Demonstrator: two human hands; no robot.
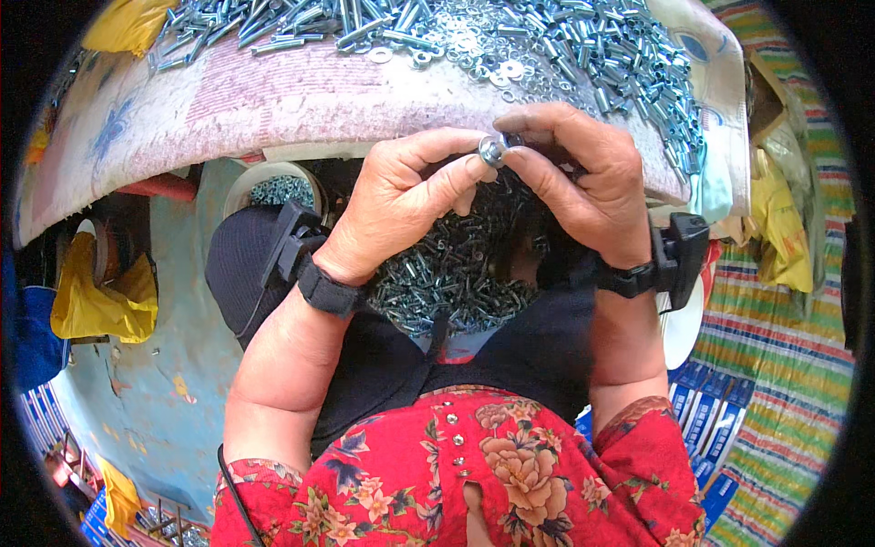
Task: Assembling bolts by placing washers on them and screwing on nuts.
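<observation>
My left hand [401, 196] and my right hand [583, 178] meet above my lap, fingertips pinched together on a small silver bolt with a washer [493, 149]. Both thumbs and forefingers grip it from either side. Under my hands a dark container in my lap holds a heap of assembled bolts [456, 269]. A black band with a small device sits on each wrist. Beyond my hands, a pile of loose bolts, nuts and washers [510, 41] covers the cloth-covered table [301, 100].
A white bowl with bolts [278, 187] stands under the table edge at the left. Yellow bags [96, 296] lie on the blue floor at the left. A striped mat [775, 365] and blue boxes [706, 410] are at the right.
</observation>
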